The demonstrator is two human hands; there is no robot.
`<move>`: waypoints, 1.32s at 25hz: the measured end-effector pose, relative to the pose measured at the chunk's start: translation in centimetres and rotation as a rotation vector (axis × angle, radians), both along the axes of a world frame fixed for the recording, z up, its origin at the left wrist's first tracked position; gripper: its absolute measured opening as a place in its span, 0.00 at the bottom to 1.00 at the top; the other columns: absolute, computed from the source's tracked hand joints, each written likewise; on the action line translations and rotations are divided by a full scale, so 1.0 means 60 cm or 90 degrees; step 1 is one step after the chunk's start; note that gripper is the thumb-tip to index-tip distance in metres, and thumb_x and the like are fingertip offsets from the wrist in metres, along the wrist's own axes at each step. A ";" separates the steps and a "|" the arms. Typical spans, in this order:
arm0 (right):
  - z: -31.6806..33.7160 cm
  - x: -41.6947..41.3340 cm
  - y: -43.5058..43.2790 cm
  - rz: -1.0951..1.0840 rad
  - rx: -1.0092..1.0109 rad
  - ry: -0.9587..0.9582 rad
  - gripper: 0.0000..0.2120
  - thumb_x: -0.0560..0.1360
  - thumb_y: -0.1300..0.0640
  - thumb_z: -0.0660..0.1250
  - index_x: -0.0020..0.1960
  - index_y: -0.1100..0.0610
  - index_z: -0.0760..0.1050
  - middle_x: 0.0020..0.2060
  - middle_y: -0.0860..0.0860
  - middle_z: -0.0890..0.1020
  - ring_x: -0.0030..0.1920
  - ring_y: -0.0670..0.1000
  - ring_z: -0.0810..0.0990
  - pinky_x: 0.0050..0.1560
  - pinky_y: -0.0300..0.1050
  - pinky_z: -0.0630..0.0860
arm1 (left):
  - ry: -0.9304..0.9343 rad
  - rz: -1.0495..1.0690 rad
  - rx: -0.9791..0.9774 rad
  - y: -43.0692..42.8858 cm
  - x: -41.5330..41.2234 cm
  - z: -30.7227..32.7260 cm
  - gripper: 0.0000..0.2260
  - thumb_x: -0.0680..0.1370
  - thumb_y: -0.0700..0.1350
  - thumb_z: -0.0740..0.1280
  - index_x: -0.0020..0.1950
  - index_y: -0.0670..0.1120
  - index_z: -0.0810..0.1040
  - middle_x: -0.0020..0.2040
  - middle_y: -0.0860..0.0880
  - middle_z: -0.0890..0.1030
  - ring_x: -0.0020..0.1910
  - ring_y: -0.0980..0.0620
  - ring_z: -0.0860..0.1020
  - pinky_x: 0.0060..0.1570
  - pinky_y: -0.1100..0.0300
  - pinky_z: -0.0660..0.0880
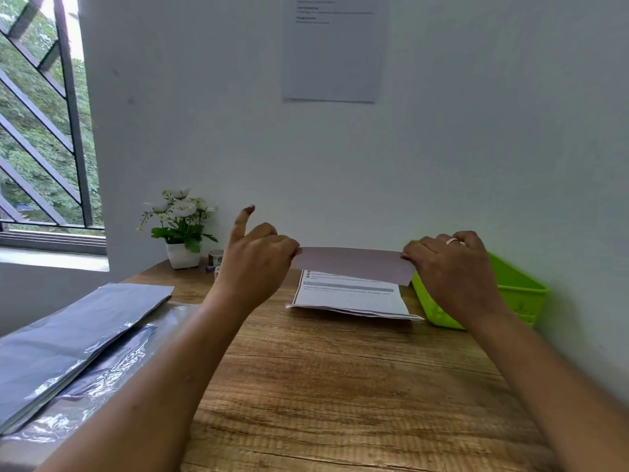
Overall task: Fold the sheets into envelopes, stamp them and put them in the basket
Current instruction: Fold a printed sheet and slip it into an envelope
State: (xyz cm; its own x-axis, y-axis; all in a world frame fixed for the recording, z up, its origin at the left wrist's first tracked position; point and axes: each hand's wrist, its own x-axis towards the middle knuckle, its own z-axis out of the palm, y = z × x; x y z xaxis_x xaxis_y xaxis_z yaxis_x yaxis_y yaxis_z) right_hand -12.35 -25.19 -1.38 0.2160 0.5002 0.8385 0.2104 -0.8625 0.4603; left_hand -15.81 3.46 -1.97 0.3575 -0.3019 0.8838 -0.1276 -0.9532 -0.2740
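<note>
A folded white sheet [354,264] hangs in the air above the far part of the wooden table [333,376]. My left hand [255,260] pinches its left end, with the little finger sticking up. My right hand [452,267], wearing a ring, pinches its right end. Under the held sheet a thin stack of printed sheets [350,298] lies flat on the table. A lime green basket [510,291] stands at the right against the wall, partly hidden by my right hand.
Silvery plastic sleeves with paper [71,338] lie on the table's left side. A white pot of white flowers [182,229] stands at the back left, with small stamp-like items [216,258] beside it. A paper [335,49] is stuck on the wall.
</note>
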 end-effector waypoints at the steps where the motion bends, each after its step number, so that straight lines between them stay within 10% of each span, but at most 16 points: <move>1: 0.000 0.000 0.001 0.008 -0.005 -0.010 0.12 0.78 0.55 0.56 0.42 0.51 0.77 0.33 0.48 0.82 0.34 0.54 0.79 0.45 0.49 0.70 | -0.010 -0.017 0.016 -0.008 0.000 -0.003 0.04 0.75 0.46 0.69 0.44 0.50 0.84 0.39 0.53 0.85 0.42 0.52 0.82 0.68 0.42 0.61; 20: 0.020 -0.020 0.005 0.023 0.040 0.142 0.09 0.73 0.48 0.61 0.42 0.49 0.79 0.35 0.46 0.83 0.39 0.54 0.82 0.45 0.48 0.70 | 0.045 -0.184 -0.058 -0.037 0.001 -0.018 0.07 0.76 0.44 0.65 0.46 0.48 0.84 0.37 0.50 0.85 0.38 0.52 0.82 0.58 0.50 0.72; 26: -0.007 -0.035 0.062 0.142 0.046 0.235 0.15 0.68 0.65 0.70 0.48 0.48 0.81 0.34 0.49 0.84 0.31 0.55 0.81 0.24 0.43 0.74 | 0.037 -0.256 0.007 -0.076 -0.007 -0.024 0.08 0.74 0.44 0.69 0.52 0.47 0.82 0.42 0.52 0.85 0.45 0.51 0.81 0.49 0.56 0.72; 33: 0.003 -0.072 0.067 0.088 -0.039 0.297 0.21 0.67 0.70 0.66 0.54 0.50 0.80 0.39 0.51 0.85 0.34 0.56 0.82 0.28 0.44 0.75 | 0.133 -0.159 -0.014 -0.037 -0.007 -0.017 0.09 0.70 0.36 0.71 0.43 0.49 0.83 0.37 0.50 0.85 0.37 0.51 0.82 0.58 0.54 0.71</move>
